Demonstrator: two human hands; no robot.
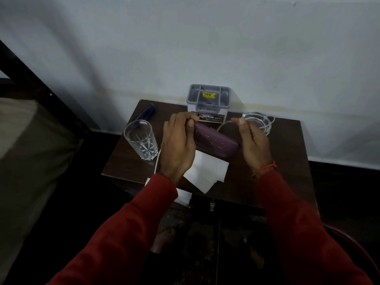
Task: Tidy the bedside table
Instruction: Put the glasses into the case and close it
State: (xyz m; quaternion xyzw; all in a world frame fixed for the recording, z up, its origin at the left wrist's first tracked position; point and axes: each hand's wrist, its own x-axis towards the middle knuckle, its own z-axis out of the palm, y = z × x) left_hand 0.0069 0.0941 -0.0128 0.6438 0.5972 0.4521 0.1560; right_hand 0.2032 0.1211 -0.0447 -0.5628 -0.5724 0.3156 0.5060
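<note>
A purple case (214, 141) is held above the dark wooden bedside table (273, 161), between both hands. My left hand (176, 147) grips its left end and my right hand (251, 144) grips its right end. A thin white cable (223, 125) arcs from behind the case toward my right fingers. White paper tissues (207, 171) lie on the table under the case. A grey plastic organiser (208, 99) with a yellow sticker stands at the back against the wall.
A tall clear drinking glass (140, 138) stands at the table's left. A glass ashtray (257, 121) sits at the back right. A blue pen (147, 113) lies at the back left. A bed edge is at the far left, a red chair (359, 249) at the lower right.
</note>
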